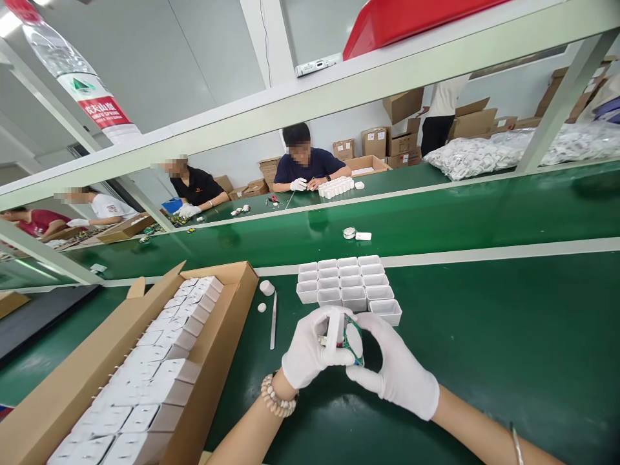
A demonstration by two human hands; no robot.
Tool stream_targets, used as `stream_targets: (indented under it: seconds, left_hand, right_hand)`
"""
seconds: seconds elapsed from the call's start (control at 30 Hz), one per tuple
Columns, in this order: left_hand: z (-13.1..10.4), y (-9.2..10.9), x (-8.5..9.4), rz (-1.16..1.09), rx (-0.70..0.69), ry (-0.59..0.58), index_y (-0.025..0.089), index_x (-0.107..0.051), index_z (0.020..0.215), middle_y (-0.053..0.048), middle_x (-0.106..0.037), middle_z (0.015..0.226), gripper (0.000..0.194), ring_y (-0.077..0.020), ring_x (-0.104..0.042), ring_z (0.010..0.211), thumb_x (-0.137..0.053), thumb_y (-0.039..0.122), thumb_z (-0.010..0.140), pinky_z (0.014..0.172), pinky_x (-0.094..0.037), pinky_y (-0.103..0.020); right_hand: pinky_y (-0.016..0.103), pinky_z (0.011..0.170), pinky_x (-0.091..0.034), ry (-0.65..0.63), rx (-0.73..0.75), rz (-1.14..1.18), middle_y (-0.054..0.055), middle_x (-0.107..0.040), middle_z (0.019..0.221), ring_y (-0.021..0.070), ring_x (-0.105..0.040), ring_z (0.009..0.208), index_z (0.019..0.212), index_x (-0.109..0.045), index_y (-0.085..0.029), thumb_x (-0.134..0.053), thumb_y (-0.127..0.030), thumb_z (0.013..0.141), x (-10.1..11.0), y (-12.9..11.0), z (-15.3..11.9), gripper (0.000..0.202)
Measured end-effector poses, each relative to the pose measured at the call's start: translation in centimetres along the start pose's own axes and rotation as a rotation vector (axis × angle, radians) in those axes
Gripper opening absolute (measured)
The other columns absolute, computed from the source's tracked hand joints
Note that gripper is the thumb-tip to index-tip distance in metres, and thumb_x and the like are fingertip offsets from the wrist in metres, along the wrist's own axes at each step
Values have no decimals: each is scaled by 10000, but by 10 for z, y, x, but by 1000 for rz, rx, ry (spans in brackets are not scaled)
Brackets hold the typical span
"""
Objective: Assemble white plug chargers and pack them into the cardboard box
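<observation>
My left hand (pixel 312 349), in a white glove, is closed around a white plastic piece (pixel 334 328). Close against that piece is a green circuit board with a round white disc (pixel 354 340). Thumb and fingers of my right hand (pixel 400 368), also gloved, pinch the board's right edge. Just beyond my hands stand rows of open white plastic boxes (pixel 353 296). Metal tweezers (pixel 274 323) lie left of them, beside a small white cup (pixel 266 288) and a small white disc (pixel 262 308).
A long cardboard box (pixel 232 323) holding white units runs along the left. Across the green conveyor belt (pixel 436 223), which carries two small white parts, several people work at a bench. A shelf rail (pixel 271 97) crosses above, with a water bottle (pixel 77 77) and a red bin (pixel 411 22).
</observation>
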State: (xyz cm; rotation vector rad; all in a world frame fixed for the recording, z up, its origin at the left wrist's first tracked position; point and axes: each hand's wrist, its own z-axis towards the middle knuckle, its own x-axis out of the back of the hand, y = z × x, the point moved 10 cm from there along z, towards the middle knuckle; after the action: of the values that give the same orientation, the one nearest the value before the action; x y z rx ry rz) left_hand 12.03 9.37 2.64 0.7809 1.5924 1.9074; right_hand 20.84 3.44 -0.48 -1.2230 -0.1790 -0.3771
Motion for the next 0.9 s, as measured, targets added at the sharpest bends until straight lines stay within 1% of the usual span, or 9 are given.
stream_targets:
  seconds: [0.27, 0.47, 0.53, 0.6, 0.67, 0.7, 0.77, 0.83, 0.9]
  left_hand:
    - [0, 2, -6, 39, -10, -9, 177, -653, 1034, -63, -631, 1007, 549, -226, -566, 920, -824, 420, 573, 850, -451, -325]
    - [0, 2, -9, 45, -10, -13, 174, -653, 1028, -66, -628, 977, 580, -238, -569, 916, -830, 451, 550, 859, -454, -350]
    - [-2, 4, -8, 51, -23, -18, 167, -651, 1028, -59, -622, 935, 594, -231, -568, 889, -834, 454, 541, 850, -453, -348]
    - [-3, 7, -2, 39, -45, -8, 168, -641, 1041, -47, -616, 890, 602, -210, -568, 833, -835, 448, 543, 819, -461, -338]
    - [-4, 12, 6, 29, -77, 9, 177, -627, 1067, -42, -618, 873, 599, -196, -568, 792, -818, 455, 572, 803, -474, -344]
    - [-5, 15, 10, 37, -93, 17, 183, -620, 1083, -47, -627, 893, 598, -199, -573, 798, -807, 462, 587, 813, -480, -357]
    - [-5, 22, 15, 112, -134, 23, 195, -617, 1106, -70, -641, 971, 611, -236, -588, 878, -799, 473, 594, 856, -482, -396]
    - [-5, 29, 16, 236, -181, 22, 212, -622, 1118, -95, -644, 1049, 615, -286, -588, 973, -801, 473, 590, 874, -484, -435]
    - [-6, 35, 12, 326, -225, 10, 237, -642, 1103, -105, -657, 1051, 606, -325, -589, 1017, -813, 470, 570, 861, -491, -465]
  right_hand:
    - [452, 833, -486, 94, 66, -39, 85, -601, 1000, 282, -576, 939, 1002, -552, -211, -696, -311, 690, 6, -3, -2, 357]
    - [492, 882, -464, 168, 151, -120, 101, -599, 1030, 307, -574, 994, 1012, -558, -220, -700, -309, 710, 12, -10, -6, 346]
    - [500, 919, -453, 118, 181, -119, 108, -577, 1112, 319, -556, 1056, 1105, -527, -229, -726, -322, 697, 11, -14, -3, 463]
    - [504, 975, -428, 26, 201, -80, 121, -517, 1246, 344, -506, 1157, 1251, -438, -241, -804, -372, 614, 6, -16, 0, 746]
    - [507, 1022, -398, -74, 162, -38, 135, -428, 1365, 358, -437, 1248, 1364, -314, -249, -856, -391, 528, -2, -10, 2, 1007]
    - [514, 1038, -383, -110, 118, -31, 139, -392, 1402, 358, -408, 1279, 1396, -266, -251, -858, -378, 525, -6, -4, 3, 1061]
    - [539, 1034, -380, -149, -1, -44, 139, -392, 1410, 351, -407, 1288, 1411, -246, -251, -824, -314, 577, -13, 12, 3, 1016]
    - [555, 975, -427, -169, -104, -74, 129, -493, 1313, 351, -493, 1202, 1345, -361, -232, -788, -244, 602, -19, 27, 2, 857]
    - [529, 886, -489, -171, -149, -79, 99, -592, 1148, 332, -587, 1046, 1186, -505, -212, -784, -218, 596, -23, 34, 1, 653]
